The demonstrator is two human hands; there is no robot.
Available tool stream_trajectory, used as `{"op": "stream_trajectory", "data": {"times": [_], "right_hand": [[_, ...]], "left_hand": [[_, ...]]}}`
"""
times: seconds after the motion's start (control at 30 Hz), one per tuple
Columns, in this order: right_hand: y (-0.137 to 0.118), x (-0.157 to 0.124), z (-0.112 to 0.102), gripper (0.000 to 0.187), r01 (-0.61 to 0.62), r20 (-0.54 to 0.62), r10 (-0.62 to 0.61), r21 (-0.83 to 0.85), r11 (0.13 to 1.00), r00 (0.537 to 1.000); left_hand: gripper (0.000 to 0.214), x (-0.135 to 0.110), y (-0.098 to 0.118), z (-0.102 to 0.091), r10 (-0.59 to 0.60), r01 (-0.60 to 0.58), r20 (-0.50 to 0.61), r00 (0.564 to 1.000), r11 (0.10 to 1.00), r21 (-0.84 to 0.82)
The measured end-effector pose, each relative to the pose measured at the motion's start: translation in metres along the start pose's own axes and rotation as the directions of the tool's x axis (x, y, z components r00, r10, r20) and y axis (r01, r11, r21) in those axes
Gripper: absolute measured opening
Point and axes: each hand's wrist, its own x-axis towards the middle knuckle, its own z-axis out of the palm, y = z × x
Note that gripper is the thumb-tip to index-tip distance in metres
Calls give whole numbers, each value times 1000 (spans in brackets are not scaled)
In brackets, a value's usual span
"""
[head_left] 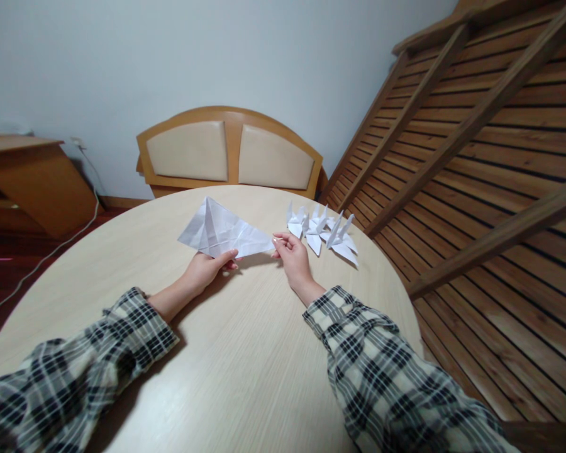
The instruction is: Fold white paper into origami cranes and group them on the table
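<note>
White paper sheet [226, 231], creased & folded to a pointed shape, is held up just over the tabletop, far side of center, btwn the two hands. L hand [205, 272] grasps its lower edge, thumb on top, other fingers curled under & partly hidden. R hand [293, 258] pinches the narrow right tip btwn thumb & fingertips, covering that corner.

Just past R hand, to its right: cluster of folded paper cranes [317, 229], at least 3, wings & points up, overlapping so exact no. is hard to tell. They crowd the space on that side; can't tell if R hand touches the nearest one. Plaid sleeves [99, 352] cover both forearms & block part of the round pale-wood table [245, 352].

Beyond far rim: wooden headboard [233, 151] w/ 2 cream panels, in front of a pale wall [217, 56]. Right: big slatted wood frame [476, 189] leaning close by the table. Left: brown desk [33, 176], plus white cable [70, 236] running along the dark reddish floor [9, 283].
</note>
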Motion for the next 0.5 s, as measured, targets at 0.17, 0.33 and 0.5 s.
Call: {"op": "stream_trajectory", "data": {"times": [0.17, 0.33, 0.5], "right_hand": [[-2, -6, 4, 34, -133, 90, 122, 127, 983, 988], [-4, -18, 10, 37, -131, 251, 103, 98, 987, 962], [-9, -27, 14, 26, -54, 343, 69, -52, 997, 937]], "left_hand": [[35, -2, 1, -1, 44, -44, 25, 999, 999, -3], [36, -12, 11, 1, 135, -142, 95, 986, 987, 71], [39, -14, 12, 0, 187, -214, 174, 967, 964, 157]]}}
